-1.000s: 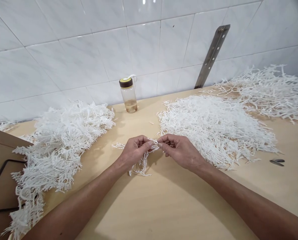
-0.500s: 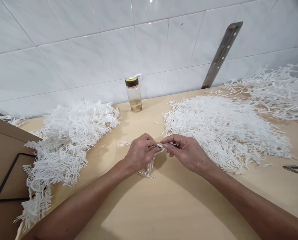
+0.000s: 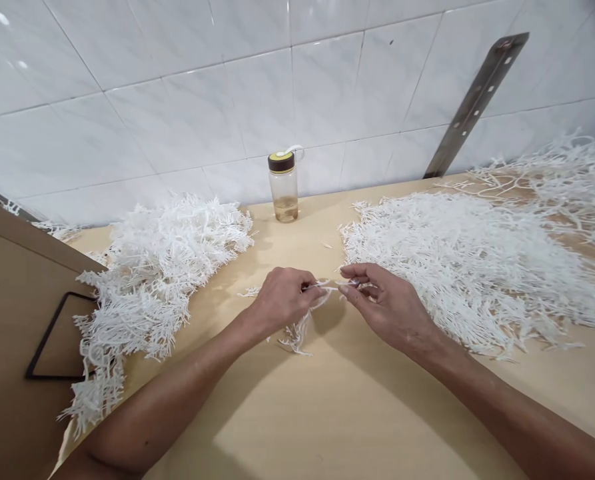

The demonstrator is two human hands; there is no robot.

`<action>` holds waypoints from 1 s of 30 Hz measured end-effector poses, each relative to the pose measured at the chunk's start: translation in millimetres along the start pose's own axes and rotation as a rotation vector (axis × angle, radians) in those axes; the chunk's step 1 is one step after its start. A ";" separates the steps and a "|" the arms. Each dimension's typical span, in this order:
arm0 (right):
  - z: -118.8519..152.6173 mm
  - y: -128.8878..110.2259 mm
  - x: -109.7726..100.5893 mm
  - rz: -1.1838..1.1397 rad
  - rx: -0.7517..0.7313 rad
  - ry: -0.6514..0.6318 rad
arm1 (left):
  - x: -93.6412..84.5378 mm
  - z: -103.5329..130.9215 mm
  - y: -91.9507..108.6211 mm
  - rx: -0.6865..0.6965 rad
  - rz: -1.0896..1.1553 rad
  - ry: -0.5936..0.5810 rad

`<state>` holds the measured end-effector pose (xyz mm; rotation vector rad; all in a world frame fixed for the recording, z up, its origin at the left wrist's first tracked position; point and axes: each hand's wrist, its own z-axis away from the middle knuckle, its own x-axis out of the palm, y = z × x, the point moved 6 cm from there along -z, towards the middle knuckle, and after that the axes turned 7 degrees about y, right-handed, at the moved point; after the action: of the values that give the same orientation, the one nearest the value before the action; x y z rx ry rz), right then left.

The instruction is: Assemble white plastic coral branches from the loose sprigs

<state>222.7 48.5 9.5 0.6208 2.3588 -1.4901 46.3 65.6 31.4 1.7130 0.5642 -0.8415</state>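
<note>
In front of the bottle, the left hand pinches white strands; the right hand, finger and thumb narrowly parted, is at one end, its grip unclear. Fingertip work seems in hand, calling next for a fine pinch. White piles flank the bottle on the desk, a tiled wall behind it.

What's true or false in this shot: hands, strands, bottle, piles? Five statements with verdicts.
1. The left hand pinches white strands. True.
2. The right hand is touching the bottle. False: it is at the strands, apart from the bottle.
3. A white pile lies left of the bottle. True.
4. The bottle is tipped over. False: it stands upright.
5. A metal strip leans sideways in view against the tiled wall. True.
</note>
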 end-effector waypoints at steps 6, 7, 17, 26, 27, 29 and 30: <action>3.3 -35.6 -22.3 0.022 -0.257 0.249 | 7.5 -8.9 -25.8 -0.365 0.448 -0.052; 4.1 -36.6 -20.9 -0.012 -0.243 0.225 | 9.7 -8.8 -26.5 -0.396 0.487 -0.055; -1.0 -20.0 12.0 -0.066 -0.116 -0.050 | 14.0 -5.0 -16.1 -0.344 0.503 -0.116; 2.4 7.7 15.6 -0.177 0.357 -0.131 | 20.8 2.3 -11.4 -0.381 0.525 0.033; 2.7 6.7 16.2 -0.169 0.355 -0.148 | 20.9 3.1 -11.8 -0.379 0.506 0.058; 2.7 2.9 18.2 -0.166 0.335 -0.195 | 21.2 4.4 -12.3 -0.380 0.484 0.082; 2.8 0.9 19.8 -0.176 0.326 -0.222 | 21.4 4.9 -12.2 -0.377 0.479 0.084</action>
<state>206.0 50.4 -1.4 0.3012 2.0644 -1.9340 49.7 63.5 6.5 1.4503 0.3195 -0.2996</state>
